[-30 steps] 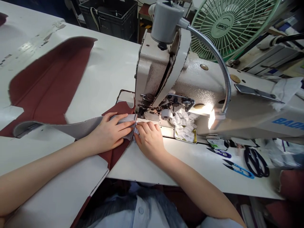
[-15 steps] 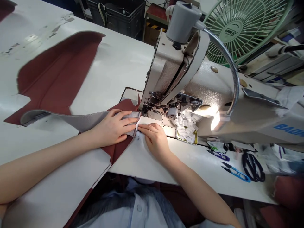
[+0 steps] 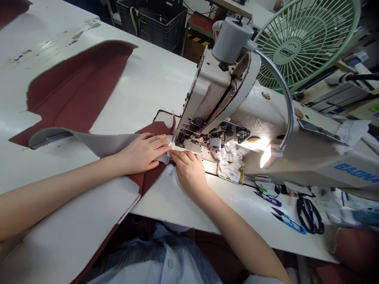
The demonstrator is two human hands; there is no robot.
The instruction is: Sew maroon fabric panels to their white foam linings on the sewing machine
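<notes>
On the white surface (image 3: 154, 79), under the cream industrial sewing machine (image 3: 213, 90), a maroon fabric panel (image 3: 151, 132) and grey strip (image 3: 103, 144) reach the presser foot (image 3: 181, 138). The left hand (image 3: 142, 154) lies flat across them and the right hand (image 3: 188, 169) presses down alongside, neither pinching. Fingers this close could be caught if the machine runs; light pressure could let the layers slip.

The sewing machine head (image 3: 254, 118) is cast metal in cream enamel, glossy and finely pebbled, and the lamp's gooseneck (image 3: 281, 81) is ribbed bright steel. The worktop (image 3: 154, 79) is smooth, glossy white laminate, scuffed in places. The maroon cloth (image 3: 74, 90) looks matt, the grey fabric strip (image 3: 100, 142) finely textured, and the fan guard (image 3: 299, 39) green plastic.
</notes>
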